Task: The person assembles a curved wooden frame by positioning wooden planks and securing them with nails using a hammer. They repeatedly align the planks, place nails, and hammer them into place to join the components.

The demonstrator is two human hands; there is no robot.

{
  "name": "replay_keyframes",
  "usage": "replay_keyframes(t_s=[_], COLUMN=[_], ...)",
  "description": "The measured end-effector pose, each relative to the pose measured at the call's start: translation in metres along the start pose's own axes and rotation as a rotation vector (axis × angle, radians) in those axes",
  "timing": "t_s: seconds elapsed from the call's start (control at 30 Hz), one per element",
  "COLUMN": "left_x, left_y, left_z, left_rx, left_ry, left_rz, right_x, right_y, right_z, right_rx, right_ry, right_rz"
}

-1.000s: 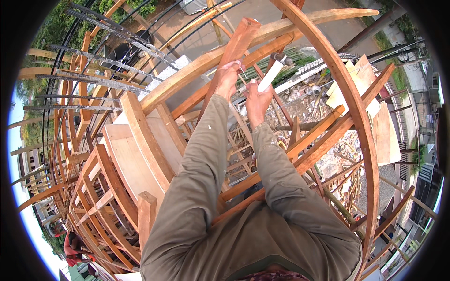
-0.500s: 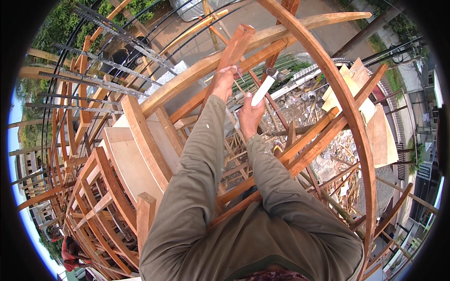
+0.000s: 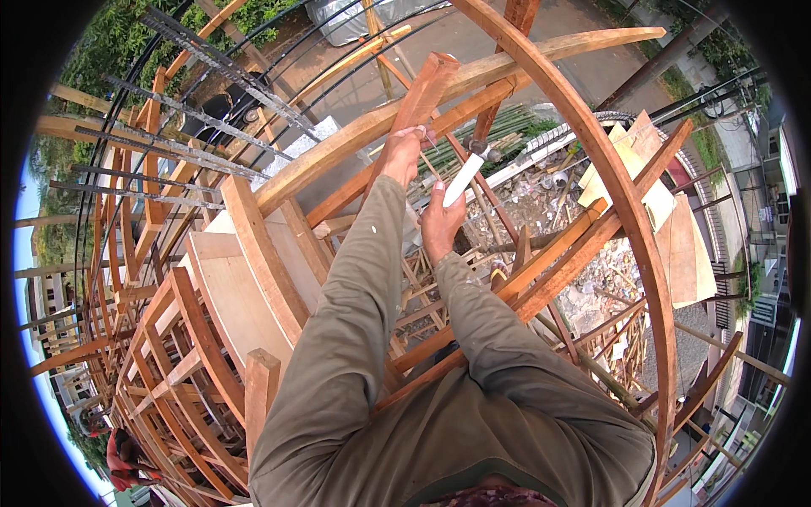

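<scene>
**Hammer (image 3: 464,181) and thin nail (image 3: 429,137) in hand at a slanting timber (image 3: 427,87)**

The right hand (image 3: 443,225) is wrapped around the hammer's white handle. The left hand (image 3: 402,155), against the timber, pinches the nail. A curved beam (image 3: 340,152) crosses just beyond; plywood sheets (image 3: 691,264) lie well off to the right.
</scene>
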State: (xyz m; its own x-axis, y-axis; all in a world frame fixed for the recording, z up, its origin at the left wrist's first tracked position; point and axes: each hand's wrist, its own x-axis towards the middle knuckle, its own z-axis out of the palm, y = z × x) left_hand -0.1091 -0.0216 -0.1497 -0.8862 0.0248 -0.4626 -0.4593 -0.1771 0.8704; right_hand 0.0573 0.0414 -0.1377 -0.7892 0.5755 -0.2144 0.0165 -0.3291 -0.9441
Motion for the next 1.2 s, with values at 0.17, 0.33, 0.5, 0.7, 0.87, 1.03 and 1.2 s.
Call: replay_keyframes(t_s=[0.17,0.33,0.5,0.7,0.87,1.03,1.2], left_x=[0.004,0.034,0.036,0.053,0.042,0.038,0.032], left_y=[-0.002,-0.013,-0.01,-0.017,-0.014,-0.012,-0.005], left_z=[0.003,-0.009,0.005,-0.031,-0.008,-0.011,-0.01], left_rx=[-0.036,-0.253,-0.32,-0.338,-0.369,-0.323,-0.321], left_ry=[0.009,-0.044,-0.028,-0.109,-0.049,-0.057,-0.037], left_rz=[-0.023,-0.093,-0.128,-0.14,-0.168,-0.168,-0.174], right_x=[-0.015,-0.028,-0.03,-0.027,-0.031,-0.031,-0.033], right_y=[-0.028,-0.037,-0.031,-0.016,-0.034,-0.037,-0.037], right_z=[0.006,0.015,0.017,0.027,0.021,0.02,0.024], right_rx=[0.205,0.288,0.299,0.238,0.382,0.284,0.322], right_ry=[-0.039,-0.007,0.026,-0.087,0.073,-0.069,-0.012], right_rz=[0.069,0.024,0.024,0.024,-0.003,0.191,0.061])
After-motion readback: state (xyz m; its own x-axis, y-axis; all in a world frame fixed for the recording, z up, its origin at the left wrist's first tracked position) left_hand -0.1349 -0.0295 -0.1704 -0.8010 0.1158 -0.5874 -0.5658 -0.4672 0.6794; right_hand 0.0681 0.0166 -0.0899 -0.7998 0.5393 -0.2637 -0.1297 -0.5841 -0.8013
